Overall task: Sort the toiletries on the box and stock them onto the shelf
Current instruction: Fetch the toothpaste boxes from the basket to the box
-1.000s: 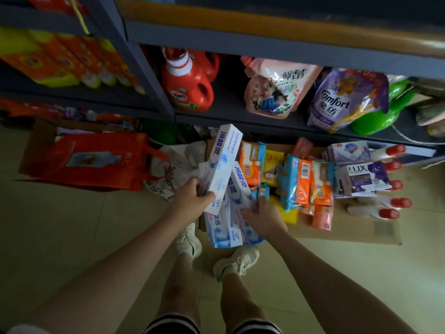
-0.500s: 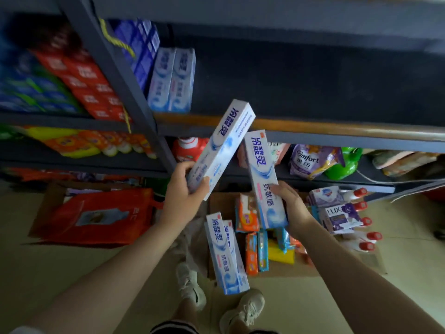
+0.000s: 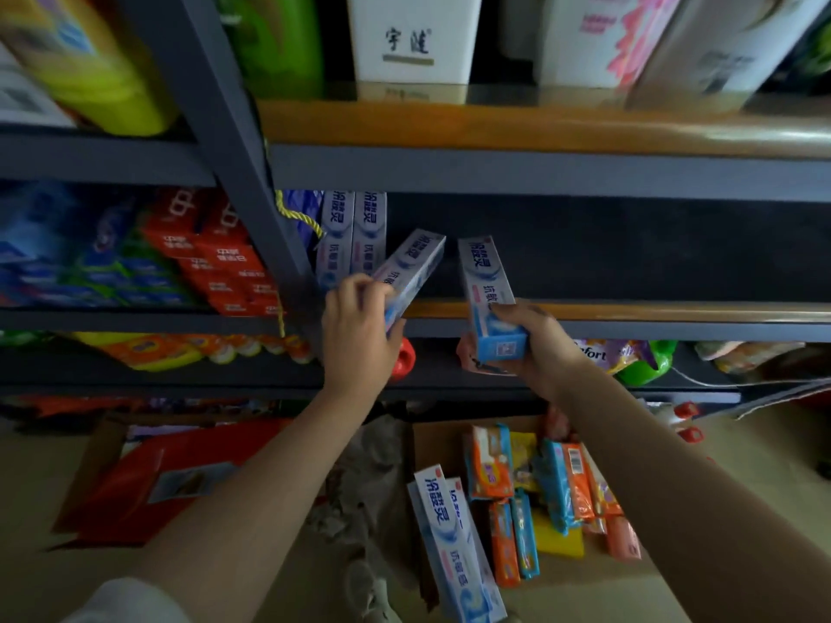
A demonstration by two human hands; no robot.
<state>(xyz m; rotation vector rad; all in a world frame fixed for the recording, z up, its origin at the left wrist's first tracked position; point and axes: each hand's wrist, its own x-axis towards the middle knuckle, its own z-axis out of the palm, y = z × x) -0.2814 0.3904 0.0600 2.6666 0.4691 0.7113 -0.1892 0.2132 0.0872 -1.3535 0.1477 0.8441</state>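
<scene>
My left hand (image 3: 359, 328) grips a white-and-blue toothpaste box (image 3: 416, 267) by its near end, its far end tilted over the middle shelf edge (image 3: 629, 314). Two matching boxes (image 3: 353, 236) stand upright at the shelf's left end, just beyond it. My right hand (image 3: 537, 341) holds a second toothpaste box (image 3: 488, 290) upright in front of the shelf edge. On the floor, the cardboard box (image 3: 431, 442) carries two more toothpaste boxes (image 3: 449, 546) and several orange, blue and yellow packs (image 3: 539, 487).
A grey upright post (image 3: 252, 209) stands left of the toothpaste boxes. Right of them the middle shelf recess is dark. Detergent pouches and bottles (image 3: 625, 357) fill the shelf below, cartons (image 3: 413, 38) the one above. A red bag (image 3: 171, 478) lies on the floor at left.
Both hands have risen from over the cardboard box to the middle shelf, each carrying a toothpaste box. The view has tilted up with them.
</scene>
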